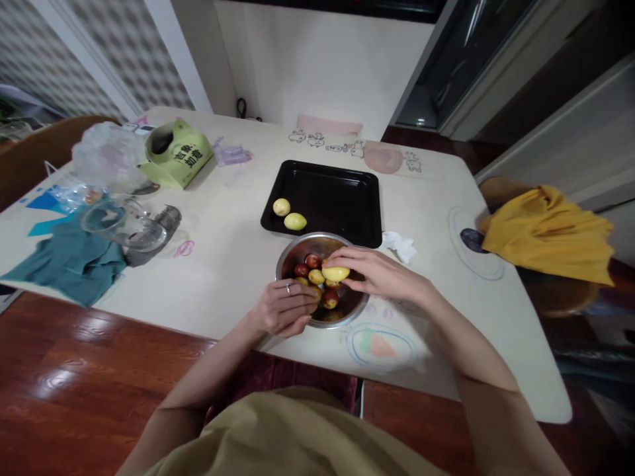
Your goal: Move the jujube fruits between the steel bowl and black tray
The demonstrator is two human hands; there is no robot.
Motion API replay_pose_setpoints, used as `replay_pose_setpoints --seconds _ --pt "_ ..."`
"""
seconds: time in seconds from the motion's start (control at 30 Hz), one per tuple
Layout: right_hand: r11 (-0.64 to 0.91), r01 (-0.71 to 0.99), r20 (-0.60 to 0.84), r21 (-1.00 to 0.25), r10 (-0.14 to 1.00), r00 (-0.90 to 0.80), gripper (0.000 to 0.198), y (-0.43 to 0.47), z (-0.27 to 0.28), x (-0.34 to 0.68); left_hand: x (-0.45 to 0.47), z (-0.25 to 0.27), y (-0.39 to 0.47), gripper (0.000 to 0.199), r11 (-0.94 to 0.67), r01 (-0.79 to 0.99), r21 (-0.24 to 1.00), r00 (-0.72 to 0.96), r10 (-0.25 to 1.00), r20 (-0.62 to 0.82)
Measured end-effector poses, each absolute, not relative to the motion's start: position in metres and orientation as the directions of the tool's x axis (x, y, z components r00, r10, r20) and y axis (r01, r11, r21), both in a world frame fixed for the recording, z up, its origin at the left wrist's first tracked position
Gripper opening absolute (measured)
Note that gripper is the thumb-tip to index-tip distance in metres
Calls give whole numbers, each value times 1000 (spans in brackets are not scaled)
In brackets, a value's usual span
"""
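Olive shirt, right hand clamped on yellow fruit, left hand over bowl, cannot tell its grip

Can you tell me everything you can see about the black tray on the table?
The black tray is a shallow rectangle with rounded corners and a low raised rim. It looks smooth and a bit shiny, maybe coated metal. It lies flat, open side up, on the white table. Two yellow fruits rest in its near left corner. The metal bowl hides part of its near edge; I can't tell whether they touch. Something white and crumpled lies by its near right corner.
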State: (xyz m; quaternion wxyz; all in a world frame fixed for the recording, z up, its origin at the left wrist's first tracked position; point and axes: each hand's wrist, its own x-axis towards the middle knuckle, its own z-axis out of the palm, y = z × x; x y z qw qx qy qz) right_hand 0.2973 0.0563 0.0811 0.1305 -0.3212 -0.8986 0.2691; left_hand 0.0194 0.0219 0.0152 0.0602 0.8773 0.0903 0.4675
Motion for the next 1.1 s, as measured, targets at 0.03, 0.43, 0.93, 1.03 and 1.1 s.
replay_pose_setpoints --seconds 0.03,0.43,0.93,1.03,1.1 --pt "652 494 69 -574 641 -765 38 57 80 297 18 15 23 22 -972 121 202 521 236 821" --pt "655 525 71 -544 659 -749 46 52 84 295 16 16 28 30 -952 201 232 441 300 846" --pt "670 533 103 -517 667 -738 40 51 100 307 9 34 110 31 -676 638 369 509 729 457" --pt "681 536 111 -500 664 -740 39 49 103 308 12 29 148 38 -688 673 271 587 720 371" --pt "685 538 118 -492 665 -738 39 48 105 309 15 27 167 40 -695 686 215 620 713 328"
